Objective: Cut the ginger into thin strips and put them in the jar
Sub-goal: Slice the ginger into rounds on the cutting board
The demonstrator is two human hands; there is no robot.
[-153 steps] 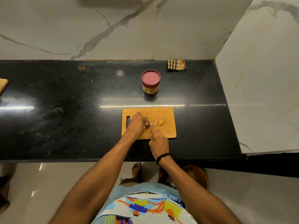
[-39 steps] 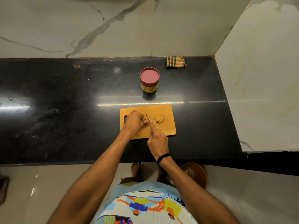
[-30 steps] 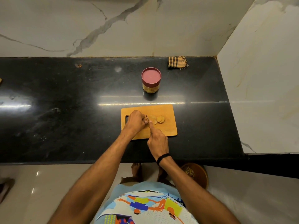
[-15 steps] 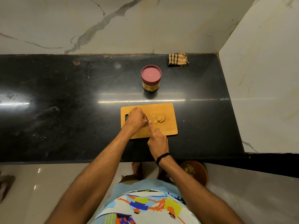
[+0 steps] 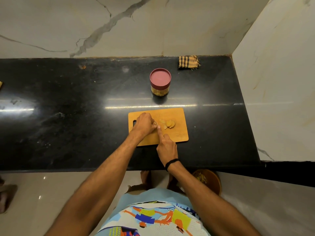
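Observation:
A wooden cutting board (image 5: 177, 135) lies on the black counter. My left hand (image 5: 144, 124) is curled over a small piece of ginger (image 5: 154, 123) near the board's middle left. My right hand (image 5: 166, 146) grips a knife whose handle is hidden in the fist, index finger stretched along the blade (image 5: 156, 125), which meets the ginger. Several yellow cut slices (image 5: 167, 124) lie just right of the blade. The jar (image 5: 160, 82), closed with a dark red lid, stands behind the board.
A folded checked cloth (image 5: 188, 61) lies at the counter's back right, by the marble side wall (image 5: 276, 82). A brown bowl (image 5: 208, 180) with scraps sits on the floor below the counter edge. Another wooden item's corner (image 5: 0, 85) shows at the far left.
Both hands stay at the same spot on the board with small cutting motions. The pile of slices to the right of the blade has grown a little since five seconds ago.

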